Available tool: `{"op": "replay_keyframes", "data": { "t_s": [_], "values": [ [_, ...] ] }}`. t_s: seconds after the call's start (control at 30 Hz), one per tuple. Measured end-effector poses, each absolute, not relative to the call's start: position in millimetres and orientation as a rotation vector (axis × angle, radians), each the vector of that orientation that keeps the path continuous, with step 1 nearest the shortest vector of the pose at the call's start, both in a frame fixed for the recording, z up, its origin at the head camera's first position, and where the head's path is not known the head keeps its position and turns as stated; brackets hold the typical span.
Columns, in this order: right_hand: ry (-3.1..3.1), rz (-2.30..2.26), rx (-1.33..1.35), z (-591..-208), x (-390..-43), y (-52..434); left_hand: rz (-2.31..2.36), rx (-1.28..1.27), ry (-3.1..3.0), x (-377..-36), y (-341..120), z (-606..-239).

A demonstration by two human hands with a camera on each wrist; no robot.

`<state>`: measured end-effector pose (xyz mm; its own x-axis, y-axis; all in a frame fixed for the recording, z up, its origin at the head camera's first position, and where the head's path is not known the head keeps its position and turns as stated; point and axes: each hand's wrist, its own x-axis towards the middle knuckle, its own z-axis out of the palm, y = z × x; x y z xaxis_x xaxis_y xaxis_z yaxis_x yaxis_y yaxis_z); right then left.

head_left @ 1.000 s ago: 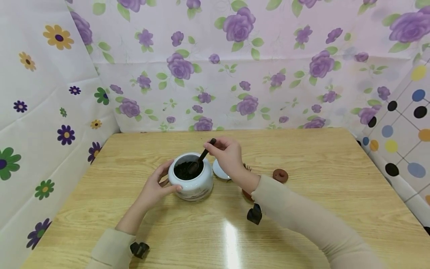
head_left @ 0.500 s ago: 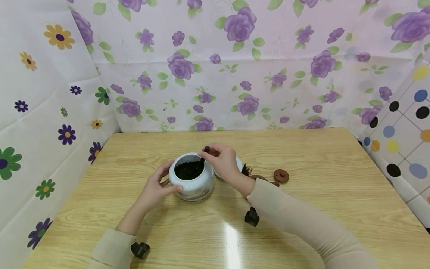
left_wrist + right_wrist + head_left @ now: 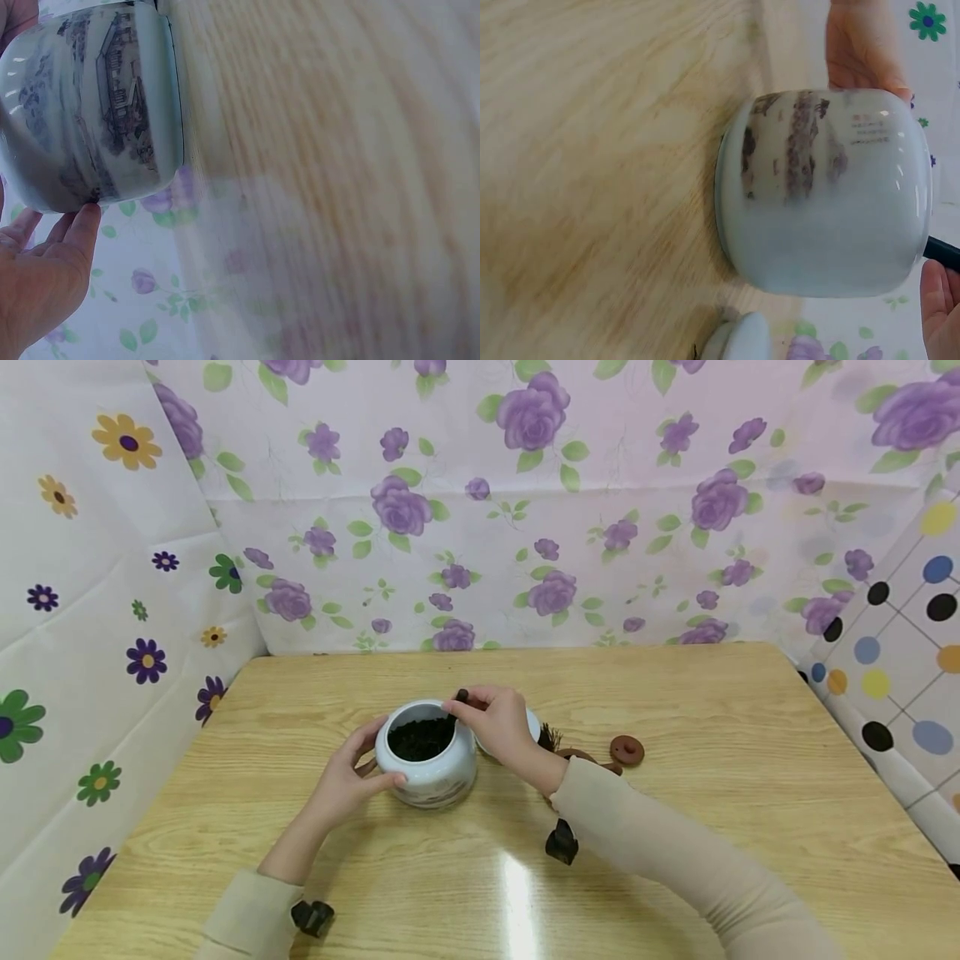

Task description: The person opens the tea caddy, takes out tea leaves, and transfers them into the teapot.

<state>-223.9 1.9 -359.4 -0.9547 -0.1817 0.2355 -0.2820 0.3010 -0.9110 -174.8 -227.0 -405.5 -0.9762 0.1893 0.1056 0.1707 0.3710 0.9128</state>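
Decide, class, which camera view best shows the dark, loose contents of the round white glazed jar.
The head view: it looks down through the open jar onto the dark, loose contents. Both wrist views see the jar side-on, so only its printed outer wall shows and none of the contents.

Your head view looks forward and down over the wooden table [image 3: 720,727].
Your wrist views, close and turned sideways, share the painted porcelain jar [image 3: 825,232].
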Motion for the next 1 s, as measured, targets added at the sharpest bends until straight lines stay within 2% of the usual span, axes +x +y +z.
{"op": "replay_keyframes", "data": {
  "t_s": [0.3,0.57,1.0],
  "values": [
    [-2.488,1.948,0.22,-365.0,-226.2,-0.8,1.708,0.335,2.605,-174.7,-227.4,-406.4],
    [-2.34,2.313,-0.018,-364.5,-225.9,-2.7,1.712,0.339,2.601,-174.6,-227.8,-406.4],
    [-2.171,2.486,-0.146,-364.1,-225.8,-0.7,1.71,0.328,2.596,-174.1,-226.7,-404.3]
  ]
}}
